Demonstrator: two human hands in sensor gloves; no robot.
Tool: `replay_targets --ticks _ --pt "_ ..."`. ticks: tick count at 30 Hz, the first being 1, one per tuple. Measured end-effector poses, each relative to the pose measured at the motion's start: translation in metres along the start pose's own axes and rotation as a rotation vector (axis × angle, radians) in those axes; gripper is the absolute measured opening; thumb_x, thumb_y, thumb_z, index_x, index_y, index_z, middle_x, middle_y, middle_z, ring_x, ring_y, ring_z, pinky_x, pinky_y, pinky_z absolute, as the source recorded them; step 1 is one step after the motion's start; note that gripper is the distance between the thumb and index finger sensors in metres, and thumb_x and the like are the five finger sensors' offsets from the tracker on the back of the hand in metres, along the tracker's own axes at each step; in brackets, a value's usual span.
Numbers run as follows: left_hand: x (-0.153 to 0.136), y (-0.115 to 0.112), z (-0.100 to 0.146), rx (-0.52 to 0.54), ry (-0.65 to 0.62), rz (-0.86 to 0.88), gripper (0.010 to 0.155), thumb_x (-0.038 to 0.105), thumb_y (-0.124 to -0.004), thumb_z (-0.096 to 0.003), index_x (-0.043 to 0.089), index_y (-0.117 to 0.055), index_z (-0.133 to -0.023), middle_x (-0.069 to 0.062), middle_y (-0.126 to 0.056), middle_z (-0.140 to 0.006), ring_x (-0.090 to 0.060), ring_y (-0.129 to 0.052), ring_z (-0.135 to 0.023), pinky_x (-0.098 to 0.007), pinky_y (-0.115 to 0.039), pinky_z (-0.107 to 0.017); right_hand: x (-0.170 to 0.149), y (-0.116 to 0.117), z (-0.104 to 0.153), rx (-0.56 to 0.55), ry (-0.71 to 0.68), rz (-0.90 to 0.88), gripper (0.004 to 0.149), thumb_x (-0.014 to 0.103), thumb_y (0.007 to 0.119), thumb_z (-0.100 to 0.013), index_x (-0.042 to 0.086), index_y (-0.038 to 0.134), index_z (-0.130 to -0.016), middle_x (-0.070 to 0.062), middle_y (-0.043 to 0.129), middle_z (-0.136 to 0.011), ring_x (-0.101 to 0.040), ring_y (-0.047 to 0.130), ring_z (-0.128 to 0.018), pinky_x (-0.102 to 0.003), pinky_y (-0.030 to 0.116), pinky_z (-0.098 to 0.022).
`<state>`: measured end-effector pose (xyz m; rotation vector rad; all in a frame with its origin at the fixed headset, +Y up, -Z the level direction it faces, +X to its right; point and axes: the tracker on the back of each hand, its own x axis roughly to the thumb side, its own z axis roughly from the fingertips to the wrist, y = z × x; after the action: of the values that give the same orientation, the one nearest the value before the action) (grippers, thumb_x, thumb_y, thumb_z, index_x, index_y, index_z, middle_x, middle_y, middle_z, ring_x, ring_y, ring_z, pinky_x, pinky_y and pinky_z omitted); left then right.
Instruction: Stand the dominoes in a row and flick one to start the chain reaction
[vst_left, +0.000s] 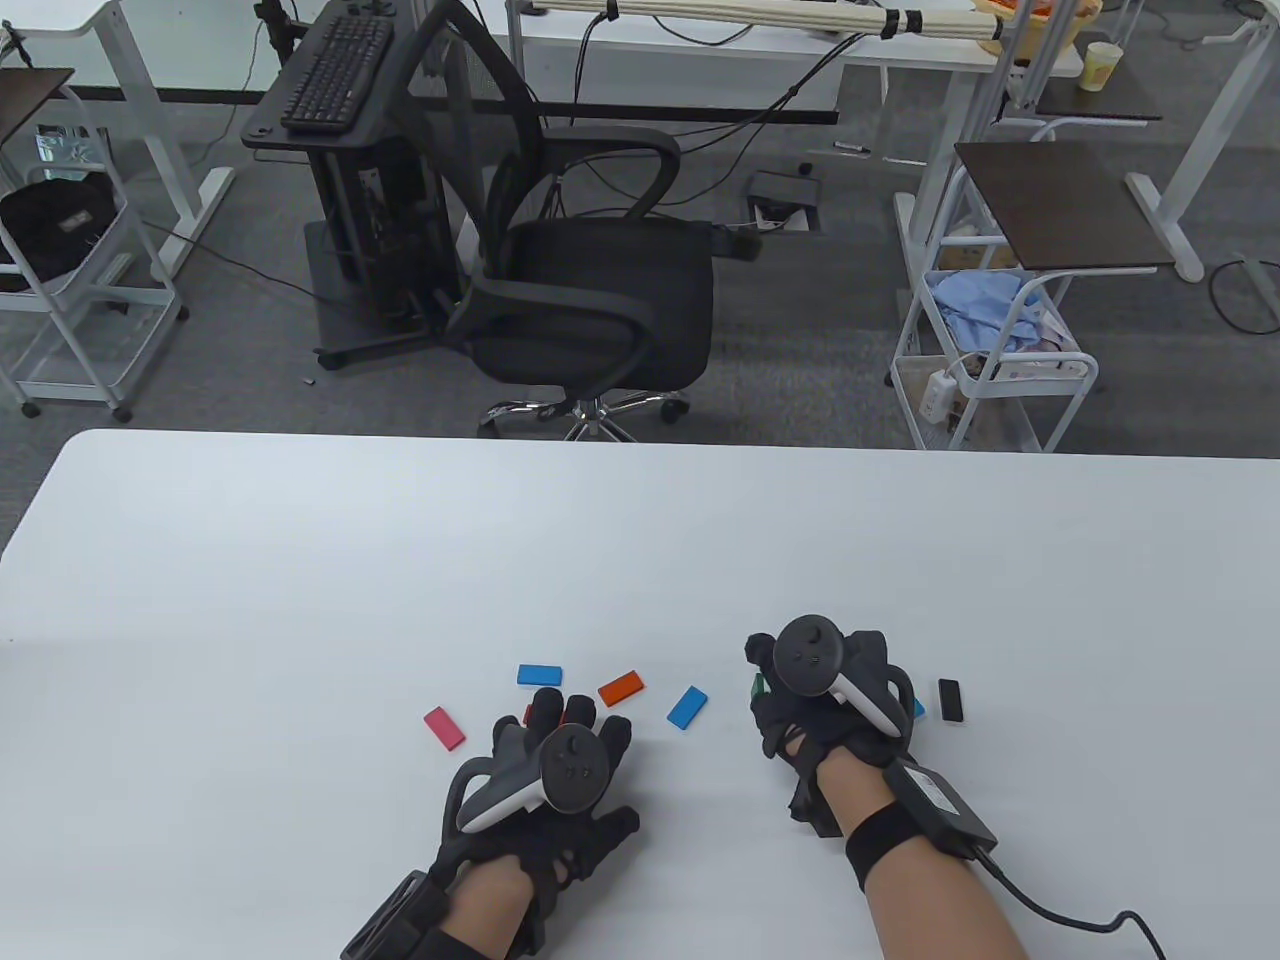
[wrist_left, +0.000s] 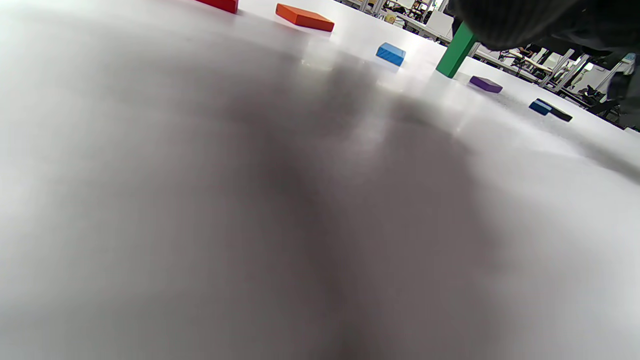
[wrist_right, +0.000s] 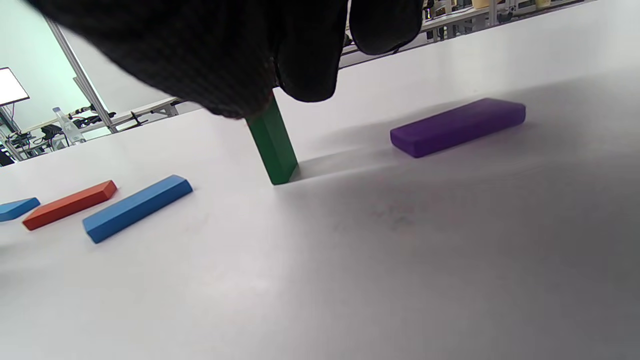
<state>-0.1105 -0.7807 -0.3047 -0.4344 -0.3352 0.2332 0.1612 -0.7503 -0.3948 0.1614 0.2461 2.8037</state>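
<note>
Coloured dominoes lie flat on the white table (vst_left: 300, 600): a pink one (vst_left: 444, 727), two blue ones (vst_left: 540, 676) (vst_left: 687, 707), an orange one (vst_left: 620, 688) and a black one (vst_left: 950, 699). My right hand (vst_left: 765, 700) pinches a green domino (wrist_right: 274, 145) from above, and it stands on end, slightly tilted, its foot on the table. A purple domino (wrist_right: 457, 125) lies flat just beyond it. My left hand (vst_left: 565, 715) rests flat with straight fingers over a red domino (vst_left: 527, 714) that is mostly hidden.
A small blue domino (vst_left: 918, 708) peeks out by the right hand's tracker. A black office chair (vst_left: 590, 300) and a white cart (vst_left: 990, 370) stand beyond the table's far edge. A cable (vst_left: 1060, 910) trails from my right wrist.
</note>
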Motion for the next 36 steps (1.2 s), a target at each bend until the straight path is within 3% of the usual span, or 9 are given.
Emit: replay_targets --ticks 13,25,36 --pt "0.0 0.0 0.0 0.001 0.002 0.0 0.082 0.063 -0.06 -0.0463 0.035 -0.01 -0.105 -0.006 0.008 -0.112 -0.035 0.019 -0.098 -0.068 0.002 -0.066 -0.019 -0.022 0.001 -0.006 0.043 0.073 0.06 0.027 0.087 -0.048 0.027 0.051 -0.097 -0.006 0.064 -0.103 -0.044 0.039 -0.1 -0.066 0.017 -0.073" --pt "0.0 0.001 0.001 0.0 0.008 0.001 0.082 0.063 -0.06 -0.0465 0.035 -0.01 -0.105 -0.006 0.008 -0.112 -0.035 0.018 -0.098 -0.068 0.002 -0.066 -0.038 -0.001 -0.005 0.098 0.115 0.177 0.062 0.028 0.088 -0.049 0.034 0.051 -0.098 0.001 0.059 -0.107 -0.044 0.03 -0.101 -0.065 0.014 -0.072" --pt "-0.001 0.001 0.001 0.001 0.009 0.006 0.082 0.063 -0.06 -0.0465 0.034 -0.01 -0.105 -0.006 0.008 -0.112 -0.035 0.018 -0.098 -0.068 0.002 -0.066 -0.038 0.008 -0.006 0.087 0.135 0.265 0.063 0.028 0.089 -0.048 0.034 0.051 -0.098 0.003 0.058 -0.107 -0.043 0.032 -0.1 -0.065 0.014 -0.072"
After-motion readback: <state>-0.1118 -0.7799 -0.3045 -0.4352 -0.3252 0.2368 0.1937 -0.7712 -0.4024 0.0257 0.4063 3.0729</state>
